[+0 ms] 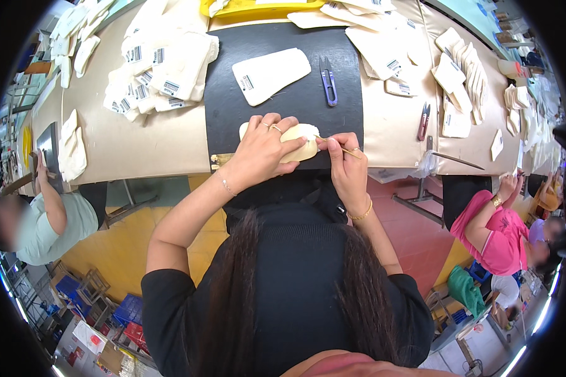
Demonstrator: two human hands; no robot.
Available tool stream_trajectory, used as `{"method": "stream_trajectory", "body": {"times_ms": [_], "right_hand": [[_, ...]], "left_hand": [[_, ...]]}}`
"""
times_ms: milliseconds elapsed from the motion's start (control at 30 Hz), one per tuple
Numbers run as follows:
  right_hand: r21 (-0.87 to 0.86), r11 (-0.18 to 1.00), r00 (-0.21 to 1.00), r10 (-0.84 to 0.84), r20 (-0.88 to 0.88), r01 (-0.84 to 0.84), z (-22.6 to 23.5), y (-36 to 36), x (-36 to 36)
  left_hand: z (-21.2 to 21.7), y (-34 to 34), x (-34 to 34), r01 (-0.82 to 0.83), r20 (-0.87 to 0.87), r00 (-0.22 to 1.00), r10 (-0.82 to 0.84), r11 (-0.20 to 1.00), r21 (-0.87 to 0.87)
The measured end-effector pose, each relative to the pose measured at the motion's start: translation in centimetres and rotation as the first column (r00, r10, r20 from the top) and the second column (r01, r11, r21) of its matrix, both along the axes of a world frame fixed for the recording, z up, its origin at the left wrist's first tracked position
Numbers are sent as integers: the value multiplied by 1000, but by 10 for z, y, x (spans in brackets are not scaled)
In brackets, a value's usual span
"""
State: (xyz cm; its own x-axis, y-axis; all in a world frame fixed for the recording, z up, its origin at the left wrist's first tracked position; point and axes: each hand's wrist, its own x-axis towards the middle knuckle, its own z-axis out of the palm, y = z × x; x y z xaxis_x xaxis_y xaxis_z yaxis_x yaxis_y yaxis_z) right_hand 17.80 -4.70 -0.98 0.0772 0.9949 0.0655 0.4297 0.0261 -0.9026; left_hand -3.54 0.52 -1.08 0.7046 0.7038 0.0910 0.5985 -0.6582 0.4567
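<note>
While our left hand (270, 147) grips the cream piece (307, 151) from above, fingers spread over it and thumb on the near side, our right hand (346, 166) pinches a thin stick (343, 149), its tip at the piece's right end. The piece is over the mat's near edge; we cannot tell whether it rests on the mat (245, 56). For a clean result, we judge the stick should move in short, light strokes, kept slanted so the tip does not pierce, the left hand holding the piece firm close to the worked end.

Surface: a second piece (270, 75) lies flat on the mat's far half; blue snips (328, 81) beside it, toward the mat's right edge. One pile (163, 69) sits along the mat's left edge; another (383, 50) spreads over its far right corner. A yellow tray (258, 11) stands at the mat's far edge. Red snips (424, 122) lie on the bench (176, 144), right of the mat.

Room: a person in pale green (63, 220) at left, one in pink (497, 232) at right; yellow and red floor (415, 229).
</note>
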Motion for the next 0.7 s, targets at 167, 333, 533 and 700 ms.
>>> {"method": "stream_trajectory", "body": {"times_ms": [167, 333, 533, 700], "right_hand": [[-1, 996, 978, 91, 190, -92, -2, 4, -3], [180, 977, 951, 58, 303, -117, -3, 14, -8], [201, 960, 882, 82, 465, -195, 2, 18, -13], [177, 960, 879, 112, 464, -216, 4, 18, -14]], "left_hand": [[0, -3, 2, -22, 13, 1000, 23, 1000, -11], [3, -4, 5, -34, -25, 999, 34, 999, -9], [6, -5, 10, -61, -23, 998, 63, 994, 90], [5, -5, 12, -66, -22, 997, 68, 993, 102]]}}
